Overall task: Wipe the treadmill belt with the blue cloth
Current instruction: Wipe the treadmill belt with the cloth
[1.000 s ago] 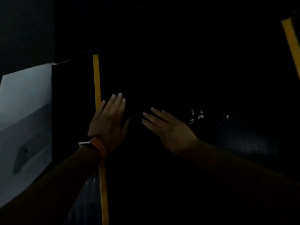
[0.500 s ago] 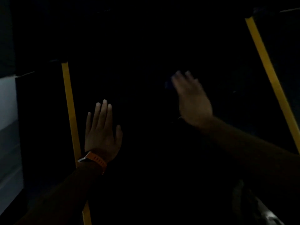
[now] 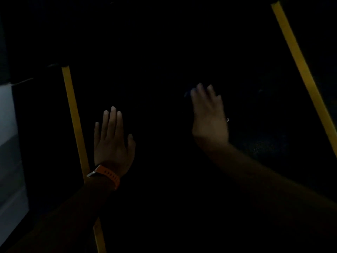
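The scene is very dark. The black treadmill belt (image 3: 164, 70) fills the middle, between a yellow stripe on the left (image 3: 73, 114) and another on the right (image 3: 299, 59). My left hand (image 3: 113, 143), with an orange watch strap on its wrist, lies flat and open on the belt just right of the left stripe. My right hand (image 3: 209, 115) is blurred and lies palm down further right and further up the belt. A faint dark-blue edge of the blue cloth (image 3: 187, 93) peeks out at its fingertips; the rest is hidden under the hand.
A pale grey-white panel (image 3: 9, 143) stands along the left edge beyond the treadmill's black side rail (image 3: 45, 125). A faint speckled sheen (image 3: 264, 143) shows on the belt right of my right forearm.
My right hand has swept away from my left hand, to the right and up the belt, and is blurred. My left hand stays flat by the left stripe. The view has shifted right.
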Demonstrator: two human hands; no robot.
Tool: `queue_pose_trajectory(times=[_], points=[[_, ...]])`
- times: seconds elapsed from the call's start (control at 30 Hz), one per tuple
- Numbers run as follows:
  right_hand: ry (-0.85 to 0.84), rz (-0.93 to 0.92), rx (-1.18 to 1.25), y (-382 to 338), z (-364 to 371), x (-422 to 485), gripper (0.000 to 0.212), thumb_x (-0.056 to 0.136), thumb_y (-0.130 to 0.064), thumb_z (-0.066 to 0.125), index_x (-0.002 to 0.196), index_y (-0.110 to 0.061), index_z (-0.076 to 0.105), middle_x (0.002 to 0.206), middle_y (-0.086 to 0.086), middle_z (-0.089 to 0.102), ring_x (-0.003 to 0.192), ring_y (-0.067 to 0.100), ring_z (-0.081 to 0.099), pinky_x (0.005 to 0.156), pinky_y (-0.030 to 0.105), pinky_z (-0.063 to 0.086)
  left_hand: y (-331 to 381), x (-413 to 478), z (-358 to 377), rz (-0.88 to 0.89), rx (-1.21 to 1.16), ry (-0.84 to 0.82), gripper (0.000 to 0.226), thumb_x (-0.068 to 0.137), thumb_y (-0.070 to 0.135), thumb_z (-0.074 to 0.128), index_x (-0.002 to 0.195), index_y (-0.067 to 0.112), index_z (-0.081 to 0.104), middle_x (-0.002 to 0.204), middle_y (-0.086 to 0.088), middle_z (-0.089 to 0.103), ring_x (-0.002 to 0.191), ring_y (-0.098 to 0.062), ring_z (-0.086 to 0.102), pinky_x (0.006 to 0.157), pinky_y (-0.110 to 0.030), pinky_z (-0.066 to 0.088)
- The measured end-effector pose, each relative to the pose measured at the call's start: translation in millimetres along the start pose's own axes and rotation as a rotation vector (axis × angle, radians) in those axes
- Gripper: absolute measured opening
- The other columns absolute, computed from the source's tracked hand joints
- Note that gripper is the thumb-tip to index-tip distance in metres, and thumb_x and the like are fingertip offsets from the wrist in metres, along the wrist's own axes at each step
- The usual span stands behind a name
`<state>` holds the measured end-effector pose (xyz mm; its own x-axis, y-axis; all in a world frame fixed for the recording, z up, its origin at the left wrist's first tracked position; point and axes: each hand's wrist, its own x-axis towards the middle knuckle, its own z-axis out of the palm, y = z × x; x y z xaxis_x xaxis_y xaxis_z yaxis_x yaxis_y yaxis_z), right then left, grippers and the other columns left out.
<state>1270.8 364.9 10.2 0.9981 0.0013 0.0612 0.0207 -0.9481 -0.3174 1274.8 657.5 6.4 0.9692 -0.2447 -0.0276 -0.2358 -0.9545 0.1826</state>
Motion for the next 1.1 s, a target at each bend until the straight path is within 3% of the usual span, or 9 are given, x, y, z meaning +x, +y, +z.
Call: queue_pose_trajectory(times=[0.17,0.3,0.37,0.53,0.67,0.73,0.8,0.9,1.1], points=[[-0.125,-0.519,0.014,-15.1,-4.3,-30.5,0.058,0.093,-0.02,0.039,0.151,-0.016,0.033,0.157,0.008,0.034,0.147,0.033,0.026,0.119,0.049,0.021,34.5,19.1,-3.2,0.106,0.047,-0.05,0.072,0.102,0.051,0.027,0.161,0.01,0.021,0.171,-0.007,0.012,0.158,-0.023,0.005,0.127,-0.048,0.007],[-0.016,0.052,0.039,77.9,-36.4,10.2,0.059,0.095,-0.013,0.039,0.153,-0.012,0.023,0.159,0.015,0.026,0.148,0.038,0.019,0.119,0.052,0.015,81.6,38.8,5.9,0.112,-0.004,-0.06,0.071,0.104,0.051,0.024,0.162,0.011,0.017,0.171,-0.007,0.008,0.158,-0.023,0.001,0.127,-0.048,0.002],[0.069,0.099,0.009,50.7,-22.3,-7.0,0.063,0.092,-0.009,0.046,0.152,-0.006,0.027,0.158,0.019,0.027,0.147,0.042,0.02,0.118,0.055,0.016,91.7,41.3,10.6,0.048,0.027,-0.05,0.071,0.103,0.05,0.022,0.162,0.011,0.014,0.171,-0.007,0.006,0.158,-0.023,0.0,0.127,-0.049,0.002],[-0.195,-0.474,0.033,-4.3,-9.4,-44.6,0.062,0.093,-0.03,0.035,0.153,-0.016,0.029,0.16,0.006,0.029,0.15,0.029,0.017,0.121,0.048,0.011,92.7,37.5,10.4,0.054,0.104,-0.056,0.075,0.096,0.045,0.022,0.163,0.012,0.01,0.171,-0.007,0.003,0.158,-0.024,-0.001,0.127,-0.05,0.004],[-0.003,-0.001,0.103,85.8,-32.8,-20.0,0.063,0.092,-0.01,0.045,0.153,-0.014,0.027,0.16,0.009,0.026,0.15,0.032,0.015,0.121,0.052,0.012,94.3,40.8,10.3,0.041,0.018,-0.065,0.069,0.103,0.046,0.022,0.162,0.012,0.012,0.171,-0.006,0.004,0.158,-0.022,-0.001,0.127,-0.049,0.001],[0.07,0.112,0.104,59.7,-22.6,-26.7,0.065,0.092,-0.009,0.049,0.153,-0.009,0.027,0.161,0.013,0.023,0.15,0.036,0.013,0.121,0.053,0.009,95.4,40.2,10.2,0.035,0.025,-0.062,0.068,0.104,0.045,0.022,0.162,0.012,0.011,0.171,-0.006,0.004,0.158,-0.022,-0.002,0.127,-0.049,0.002],[0.064,-0.08,0.069,7.6,-2.9,-41.7,0.062,0.092,-0.017,0.046,0.151,-0.008,0.031,0.159,0.014,0.029,0.148,0.039,0.018,0.12,0.053,0.01,96.3,39.5,10.9,0.016,0.069,-0.061,0.07,0.101,0.044,0.023,0.162,0.011,0.011,0.171,-0.007,0.004,0.158,-0.023,-0.001,0.127,-0.05,0.003],[-0.186,-0.432,0.02,1.4,-5.0,-42.5,0.065,0.09,-0.03,0.031,0.154,-0.018,0.024,0.162,0.004,0.021,0.151,0.03,0.012,0.121,0.046,0.004,98.1,38.7,10.3,0.018,0.119,-0.054,0.073,0.098,0.044,0.026,0.162,0.011,0.011,0.171,-0.008,0.004,0.158,-0.023,0.0,0.127,-0.05,0.004],[0.116,0.223,0.164,102.4,-38.6,-34.3,0.062,0.093,-0.01,0.041,0.153,-0.009,0.027,0.161,0.013,0.023,0.15,0.036,0.012,0.121,0.053,0.01,99.0,39.1,10.3,0.025,0.06,-0.052,0.07,0.102,0.045,0.022,0.162,0.009,0.013,0.171,-0.008,0.006,0.158,-0.022,0.0,0.127,-0.049,0.002]])
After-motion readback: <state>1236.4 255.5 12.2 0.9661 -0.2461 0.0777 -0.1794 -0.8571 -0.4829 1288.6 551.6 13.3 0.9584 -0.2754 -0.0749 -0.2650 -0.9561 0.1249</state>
